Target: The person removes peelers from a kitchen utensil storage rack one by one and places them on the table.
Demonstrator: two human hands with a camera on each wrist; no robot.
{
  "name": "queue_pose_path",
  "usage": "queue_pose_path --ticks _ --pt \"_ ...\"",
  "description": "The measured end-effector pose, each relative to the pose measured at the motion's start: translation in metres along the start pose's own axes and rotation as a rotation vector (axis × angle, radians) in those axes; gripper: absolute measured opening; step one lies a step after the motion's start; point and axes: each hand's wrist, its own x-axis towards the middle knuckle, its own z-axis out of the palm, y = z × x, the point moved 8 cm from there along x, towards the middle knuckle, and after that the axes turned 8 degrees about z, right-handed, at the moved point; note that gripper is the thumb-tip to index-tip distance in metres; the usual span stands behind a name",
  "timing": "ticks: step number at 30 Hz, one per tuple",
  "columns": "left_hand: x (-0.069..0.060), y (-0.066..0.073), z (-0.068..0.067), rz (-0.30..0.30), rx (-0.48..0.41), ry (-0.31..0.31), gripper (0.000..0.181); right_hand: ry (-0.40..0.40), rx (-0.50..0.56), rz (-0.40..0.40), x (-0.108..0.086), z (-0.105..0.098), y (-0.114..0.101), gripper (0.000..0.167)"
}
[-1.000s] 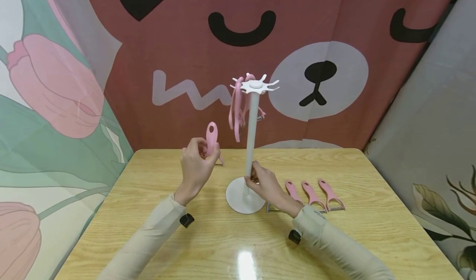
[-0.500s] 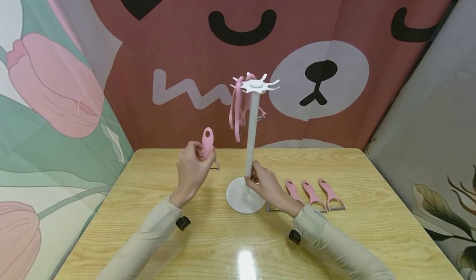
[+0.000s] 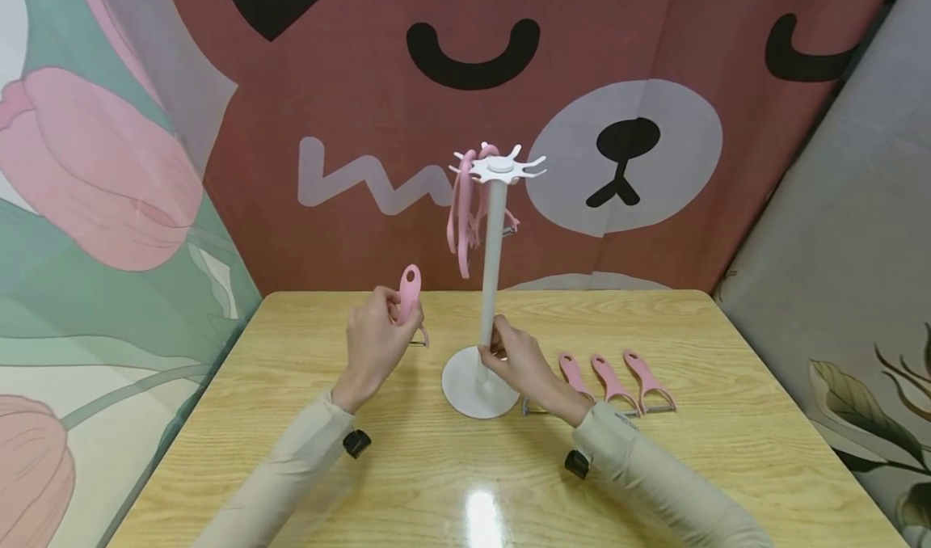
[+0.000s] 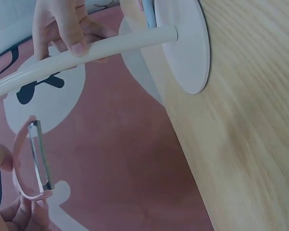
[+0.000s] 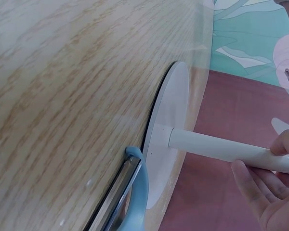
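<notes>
My left hand [image 3: 377,339] pinches a pink peeler [image 3: 410,296] by its handle, to the left of the stand. The handle's holed end points up, and the metal blade [image 4: 40,154] hangs below the fingers. My right hand [image 3: 520,358] grips the white pole [image 3: 493,265] of an upright stand, low down near its round base [image 3: 465,390]. Pink peelers [image 3: 465,208] hang from the left and back of the stand's pronged top [image 3: 502,166]; they overlap.
To the right of the base lie 3 peelers on the wooden table [image 3: 436,483], among them the rightmost pink peeler [image 3: 647,382]. My right wrist partly covers the nearest ones. One peeler's light blue frame [image 5: 138,192] shows beside the base in the right wrist view. A printed cloth [image 3: 349,241] hangs behind.
My left hand has lowered the peeler and shifted slightly left, staying beside the stand. The right hand keeps its hold on the pole, and the hanging peelers have not moved.
</notes>
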Motion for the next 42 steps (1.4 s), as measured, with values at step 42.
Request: queue_pose_path --ticks 42 --pt "-0.047 -0.033 0.043 -0.203 0.183 -0.506 0.031 0.019 0.005 -0.033 -0.002 -0.001 -0.003 0.023"
